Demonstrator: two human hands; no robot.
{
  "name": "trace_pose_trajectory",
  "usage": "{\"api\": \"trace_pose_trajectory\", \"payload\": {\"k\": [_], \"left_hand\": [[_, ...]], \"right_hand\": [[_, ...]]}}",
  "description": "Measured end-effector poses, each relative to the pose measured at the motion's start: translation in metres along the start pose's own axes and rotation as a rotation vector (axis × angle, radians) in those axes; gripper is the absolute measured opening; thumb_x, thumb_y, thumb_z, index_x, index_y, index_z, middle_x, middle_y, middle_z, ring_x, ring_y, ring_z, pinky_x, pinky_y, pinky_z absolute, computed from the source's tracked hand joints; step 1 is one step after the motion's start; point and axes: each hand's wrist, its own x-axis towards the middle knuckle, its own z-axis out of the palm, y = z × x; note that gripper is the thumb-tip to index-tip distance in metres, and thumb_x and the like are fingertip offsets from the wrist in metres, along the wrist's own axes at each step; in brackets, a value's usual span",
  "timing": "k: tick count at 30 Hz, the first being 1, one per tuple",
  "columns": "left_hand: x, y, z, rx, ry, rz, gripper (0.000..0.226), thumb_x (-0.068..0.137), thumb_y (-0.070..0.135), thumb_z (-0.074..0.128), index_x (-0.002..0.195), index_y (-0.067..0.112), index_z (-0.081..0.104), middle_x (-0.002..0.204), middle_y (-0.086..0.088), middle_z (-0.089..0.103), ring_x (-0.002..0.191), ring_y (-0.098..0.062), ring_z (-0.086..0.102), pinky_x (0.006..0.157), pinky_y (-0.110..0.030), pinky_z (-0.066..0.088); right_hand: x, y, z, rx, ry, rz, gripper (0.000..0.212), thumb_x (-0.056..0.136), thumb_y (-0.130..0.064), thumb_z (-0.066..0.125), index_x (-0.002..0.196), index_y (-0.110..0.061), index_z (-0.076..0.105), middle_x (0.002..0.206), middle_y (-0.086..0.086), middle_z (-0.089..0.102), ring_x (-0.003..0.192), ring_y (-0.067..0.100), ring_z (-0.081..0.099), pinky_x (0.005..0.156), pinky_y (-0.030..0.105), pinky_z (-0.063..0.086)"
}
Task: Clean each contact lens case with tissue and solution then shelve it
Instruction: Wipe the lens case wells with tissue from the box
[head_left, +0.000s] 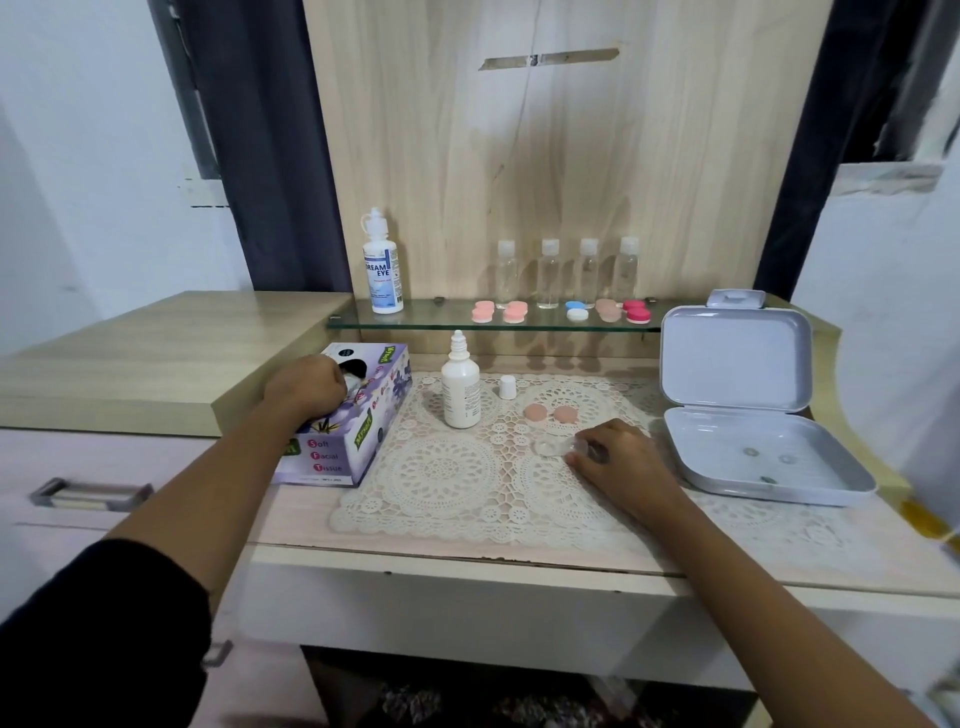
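Observation:
My left hand (306, 387) sits on top of the purple tissue box (358, 431), fingers curled at its opening around a bit of white tissue (352, 383). My right hand (615, 460) rests on the lace mat (447, 478) and grips a clear contact lens case (553, 446) lying there. Its two peach caps (550, 414) lie loose just behind it. An uncapped white solution bottle (460, 387) stands on the mat, with its small white cap (507, 387) beside it. Several capped lens cases (563, 310) line the glass shelf (415, 318).
A tall solution bottle (382, 262) and several clear small bottles (569, 273) stand on the shelf. An open grey box (748, 415) with a few small items lies at the right. A drawer handle (88, 491) is at lower left.

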Motion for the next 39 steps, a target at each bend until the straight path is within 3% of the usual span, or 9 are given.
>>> {"api": "trace_pose_trajectory", "payload": {"k": [9, 14, 18, 20, 23, 28, 31, 35, 39], "left_hand": [[-0.010, 0.003, -0.012, -0.595, 0.220, -0.010, 0.016, 0.093, 0.013, 0.050, 0.095, 0.003, 0.063, 0.092, -0.010, 0.057, 0.083, -0.022, 0.051, 0.072, -0.028, 0.037], [-0.011, 0.005, -0.022, -0.949, 0.157, -0.006, 0.010, 0.099, 0.018, 0.039, 0.098, 0.014, 0.048, 0.078, -0.009, 0.049, 0.073, -0.023, 0.040, 0.061, -0.031, 0.033], [-0.017, 0.021, -0.034, -0.811, 0.201, 0.023, 0.021, 0.100, 0.021, 0.034, 0.113, 0.009, 0.046, 0.105, -0.008, 0.048, 0.090, -0.020, 0.045, 0.064, -0.026, 0.038], [-0.018, 0.024, -0.035, -0.814, 0.169, 0.066, 0.020, 0.100, 0.022, 0.037, 0.111, 0.010, 0.048, 0.107, -0.006, 0.050, 0.084, -0.017, 0.048, 0.058, -0.023, 0.039], [-0.018, 0.020, -0.030, -0.661, 0.062, 0.139, 0.011, 0.097, 0.024, 0.045, 0.101, 0.020, 0.054, 0.107, -0.006, 0.060, 0.082, -0.019, 0.057, 0.071, -0.035, 0.048], [-0.023, 0.019, -0.025, -0.362, -0.136, 0.180, 0.047, 0.091, 0.029, 0.059, 0.132, 0.008, 0.051, 0.120, -0.009, 0.060, 0.087, -0.014, 0.053, 0.065, -0.022, 0.037], [-0.024, 0.020, -0.025, -0.400, -0.139, 0.174, 0.034, 0.089, 0.026, 0.061, 0.118, 0.008, 0.063, 0.109, -0.007, 0.065, 0.078, -0.012, 0.054, 0.058, -0.015, 0.037], [-0.026, 0.018, -0.031, -0.416, -0.091, 0.141, 0.023, 0.090, 0.030, 0.059, 0.106, 0.014, 0.067, 0.094, -0.007, 0.068, 0.075, -0.028, 0.064, 0.057, -0.026, 0.045], [-0.028, 0.023, -0.039, -0.736, 0.087, 0.106, 0.023, 0.094, 0.024, 0.052, 0.111, 0.010, 0.061, 0.101, -0.010, 0.061, 0.071, -0.021, 0.057, 0.056, -0.027, 0.044]], "right_hand": [[0.000, 0.000, 0.001, -0.008, 0.009, 0.001, 0.021, 0.084, -0.034, 0.061, 0.089, -0.015, 0.067, 0.094, 0.003, 0.061, 0.094, 0.021, 0.052, 0.080, 0.034, 0.043], [0.001, 0.000, 0.001, -0.020, 0.004, 0.003, 0.022, 0.085, -0.035, 0.061, 0.091, -0.015, 0.067, 0.096, 0.003, 0.061, 0.096, 0.022, 0.052, 0.081, 0.034, 0.043], [0.001, 0.001, 0.001, -0.007, 0.007, 0.005, 0.021, 0.084, -0.034, 0.062, 0.095, -0.018, 0.067, 0.098, 0.003, 0.061, 0.097, 0.022, 0.052, 0.079, 0.031, 0.040], [0.001, 0.001, 0.001, -0.008, 0.008, 0.004, 0.020, 0.084, -0.034, 0.062, 0.093, -0.017, 0.067, 0.095, 0.002, 0.060, 0.095, 0.022, 0.052, 0.077, 0.031, 0.039], [0.001, 0.001, 0.001, -0.011, 0.009, 0.004, 0.020, 0.084, -0.035, 0.062, 0.090, -0.016, 0.066, 0.093, 0.002, 0.060, 0.094, 0.021, 0.052, 0.077, 0.031, 0.040], [0.000, 0.001, 0.001, -0.018, 0.014, 0.000, 0.022, 0.085, -0.035, 0.061, 0.091, -0.015, 0.067, 0.093, 0.002, 0.060, 0.092, 0.020, 0.051, 0.079, 0.033, 0.042], [0.000, 0.001, 0.001, -0.011, 0.012, -0.002, 0.021, 0.085, -0.035, 0.061, 0.092, -0.016, 0.067, 0.093, 0.002, 0.060, 0.092, 0.020, 0.051, 0.077, 0.032, 0.041], [-0.001, 0.000, 0.001, -0.015, 0.018, -0.006, 0.020, 0.085, -0.034, 0.061, 0.094, -0.017, 0.067, 0.091, -0.001, 0.057, 0.092, 0.020, 0.051, 0.075, 0.030, 0.038], [-0.001, -0.001, 0.000, -0.008, 0.018, -0.005, 0.020, 0.085, -0.034, 0.060, 0.089, -0.016, 0.066, 0.089, -0.001, 0.056, 0.091, 0.019, 0.050, 0.075, 0.030, 0.038]]}}
